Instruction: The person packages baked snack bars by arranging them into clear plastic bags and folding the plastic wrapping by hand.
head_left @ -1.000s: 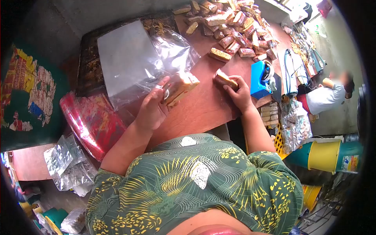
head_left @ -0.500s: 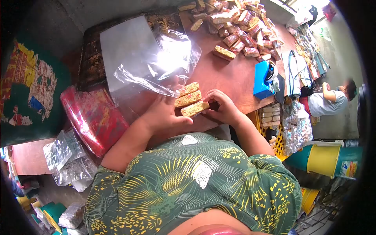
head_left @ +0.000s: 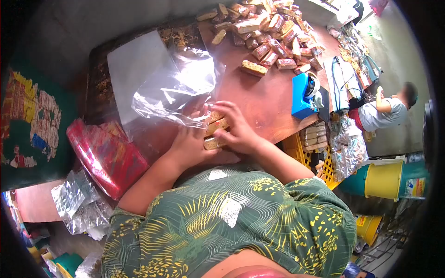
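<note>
Between my two hands, near the table's front edge, are three stacked bread slices side by side. My left hand is wrapped round their left side, beside the clear plastic bag. My right hand grips them from the right, its fingers over the top and its thumb on the near slice. The bag lies loose behind my left hand, over a pale flat sheet. Part of the slices is hidden by my fingers.
Many wrapped slices are heaped at the table's back. A blue tape dispenser stands at the right edge. Red plastic packaging lies left. Yellow crate at lower right; another person is far right.
My right hand has brought one slice from the right to the others and now presses the group with fingers over the top. Both hands have come closer together.
</note>
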Demonstrator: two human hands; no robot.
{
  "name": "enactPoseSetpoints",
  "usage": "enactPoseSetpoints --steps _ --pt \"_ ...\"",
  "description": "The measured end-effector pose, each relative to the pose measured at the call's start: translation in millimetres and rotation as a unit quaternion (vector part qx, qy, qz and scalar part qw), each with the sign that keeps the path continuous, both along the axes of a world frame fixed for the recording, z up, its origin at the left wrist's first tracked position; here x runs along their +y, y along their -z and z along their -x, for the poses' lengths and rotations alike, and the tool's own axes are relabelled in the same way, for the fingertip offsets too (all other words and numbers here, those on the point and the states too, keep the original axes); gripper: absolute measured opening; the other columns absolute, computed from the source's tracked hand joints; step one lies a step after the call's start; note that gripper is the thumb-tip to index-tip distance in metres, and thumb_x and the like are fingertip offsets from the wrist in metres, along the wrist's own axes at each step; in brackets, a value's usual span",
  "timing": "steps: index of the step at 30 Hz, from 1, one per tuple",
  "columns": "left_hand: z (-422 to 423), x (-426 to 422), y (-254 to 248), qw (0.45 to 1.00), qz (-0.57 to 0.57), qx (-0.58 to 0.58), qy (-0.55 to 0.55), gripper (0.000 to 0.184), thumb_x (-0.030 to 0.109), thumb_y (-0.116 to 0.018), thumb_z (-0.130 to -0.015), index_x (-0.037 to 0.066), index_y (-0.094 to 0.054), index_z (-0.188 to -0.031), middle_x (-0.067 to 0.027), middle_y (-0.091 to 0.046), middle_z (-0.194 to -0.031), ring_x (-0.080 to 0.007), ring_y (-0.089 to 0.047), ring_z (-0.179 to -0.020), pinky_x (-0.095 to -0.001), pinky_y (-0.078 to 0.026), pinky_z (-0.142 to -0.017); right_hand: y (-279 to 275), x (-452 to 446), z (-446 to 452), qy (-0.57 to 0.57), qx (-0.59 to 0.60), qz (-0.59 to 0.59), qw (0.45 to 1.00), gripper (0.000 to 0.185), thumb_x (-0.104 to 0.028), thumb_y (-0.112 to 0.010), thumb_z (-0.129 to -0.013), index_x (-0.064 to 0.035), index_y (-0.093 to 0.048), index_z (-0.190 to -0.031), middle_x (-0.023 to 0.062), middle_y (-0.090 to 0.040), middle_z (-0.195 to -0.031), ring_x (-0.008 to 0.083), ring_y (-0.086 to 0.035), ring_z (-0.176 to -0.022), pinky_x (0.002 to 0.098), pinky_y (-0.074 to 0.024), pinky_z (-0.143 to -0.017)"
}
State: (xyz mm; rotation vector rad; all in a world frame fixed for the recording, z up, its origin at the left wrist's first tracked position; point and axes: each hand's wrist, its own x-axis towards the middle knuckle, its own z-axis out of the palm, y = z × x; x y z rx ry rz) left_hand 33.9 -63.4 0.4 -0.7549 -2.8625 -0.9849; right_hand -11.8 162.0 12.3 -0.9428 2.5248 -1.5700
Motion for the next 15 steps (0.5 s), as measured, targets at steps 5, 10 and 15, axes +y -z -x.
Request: enactPoseSetpoints --steps 5,10,15 --pt "2 -5 1 0.999 -0.011 0.031 0.008 0.128 0.044 -0.089 -0.077 0.002 -0.009 -0.168 -0.0264 -0.029 -0.164 -0.0453 -0.031 -0.150 -0.0544 -0.028 -0.124 -9 14 51 0.038 0.077 -0.049 0.995 0.056 -0.028 -0.080 -0.090 -0.0104 -0.060 -0.140 0.0183 -0.052 -0.147 0.0395 -0.046 -0.141 0.0516 -0.0367 -0.119" --pt "4 -5 1 0.999 -0.041 0.019 0.016 0.122 0.042 -0.090 -0.075 0.004 -0.018 -0.167 -0.0215 -0.020 -0.171 -0.0429 -0.027 -0.155 -0.0543 -0.024 -0.126 -8 63 135 0.282 0.181 -0.264 0.904 0.050 -0.030 -0.072 -0.095 -0.0132 -0.063 -0.142 0.0166 -0.061 -0.141 0.0385 -0.052 -0.135 0.0461 -0.0413 -0.115" --pt "7 -7 -4 0.999 -0.036 0.024 0.031 0.128 0.042 -0.090 -0.075 0.003 -0.012 -0.168 -0.0238 -0.033 -0.162 -0.0418 -0.034 -0.149 -0.0535 -0.028 -0.123 -57 50 183 0.158 0.132 -0.275 0.939 0.042 -0.040 -0.074 -0.096 -0.0087 -0.074 -0.125 0.0193 -0.071 -0.123 0.0379 -0.063 -0.120 0.0470 -0.0483 -0.107"
